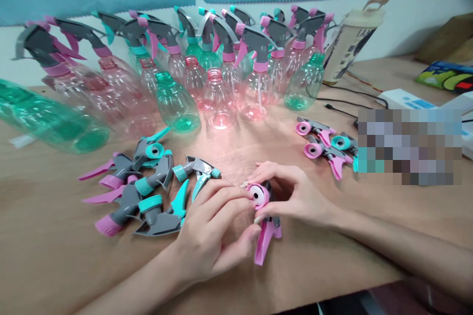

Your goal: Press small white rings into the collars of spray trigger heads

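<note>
Spray head (266,236), pink at collar and trigger with a grey body, is the landmark here, held over the near part of the tabletop (314,270); whether it touches the surface cannot be told. The right hand (297,197) has thumb and fingers closed around its collar (264,198), while the left hand (212,224) lays fingertips against the near-left edge of the white disc (255,196) inside, its thumb apart from those fingers. It looks light and stiff, rather smooth, and not very fragile. The collar seems the best hold; the trigger is likely hinged and would give under a squeeze, and the thin disc probably wants only fingertips.

Left of the spray head, just beyond the left hand, lies a tangled pile of loose spray heads (157,187) whose triggers could snag fingers. To its right and farther off, a smaller group of spray heads (325,145) lies collars turned up. Beyond it stand an uncapped pink bottle (219,106) and an uncapped green bottle (178,103), close-set before a crowd of fitted bottles (260,76) that blocks the back. Far right of it, a black cable (358,101) trails near a tumbler (353,42).
</note>
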`<action>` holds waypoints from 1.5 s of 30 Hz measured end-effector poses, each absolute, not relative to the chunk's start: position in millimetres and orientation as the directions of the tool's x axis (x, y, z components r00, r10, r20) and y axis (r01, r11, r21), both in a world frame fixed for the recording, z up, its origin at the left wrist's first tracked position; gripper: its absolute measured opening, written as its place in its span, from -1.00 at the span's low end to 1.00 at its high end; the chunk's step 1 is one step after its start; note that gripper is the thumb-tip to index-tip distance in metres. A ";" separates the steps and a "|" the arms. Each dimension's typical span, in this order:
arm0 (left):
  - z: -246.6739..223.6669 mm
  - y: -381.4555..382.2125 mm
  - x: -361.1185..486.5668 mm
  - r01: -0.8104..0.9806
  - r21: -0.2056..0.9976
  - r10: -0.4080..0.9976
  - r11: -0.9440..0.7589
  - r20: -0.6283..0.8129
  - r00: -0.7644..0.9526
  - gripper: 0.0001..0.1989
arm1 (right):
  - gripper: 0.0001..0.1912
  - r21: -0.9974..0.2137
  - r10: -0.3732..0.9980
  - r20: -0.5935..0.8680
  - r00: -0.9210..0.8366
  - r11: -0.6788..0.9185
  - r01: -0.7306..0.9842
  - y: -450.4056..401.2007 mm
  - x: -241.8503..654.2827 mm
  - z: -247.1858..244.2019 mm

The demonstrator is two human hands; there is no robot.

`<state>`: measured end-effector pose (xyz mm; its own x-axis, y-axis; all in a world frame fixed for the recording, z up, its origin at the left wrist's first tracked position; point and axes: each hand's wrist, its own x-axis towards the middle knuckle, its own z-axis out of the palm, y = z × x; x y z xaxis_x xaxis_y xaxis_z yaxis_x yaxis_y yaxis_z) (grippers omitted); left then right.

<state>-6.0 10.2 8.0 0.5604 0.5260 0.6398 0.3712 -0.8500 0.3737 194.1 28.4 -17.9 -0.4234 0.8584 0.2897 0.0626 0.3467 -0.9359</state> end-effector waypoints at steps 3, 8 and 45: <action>6.1 9.2 -6.5 0.363 0.388 0.531 -0.847 0.638 0.557 -0.82 | -0.66 -0.927 0.852 0.300 -0.429 0.366 0.079 28.0 193.9 -17.6; 5.2 7.5 -5.1 0.356 0.432 0.559 -0.829 0.626 0.544 -0.80 | -0.65 -0.921 0.854 0.301 -0.424 0.376 0.104 26.4 193.7 -17.3; 5.1 6.8 -4.5 0.269 0.515 0.566 -0.814 0.597 0.568 -0.75 | -0.63 -0.873 0.792 0.379 -0.479 0.478 0.100 27.7 195.2 -14.7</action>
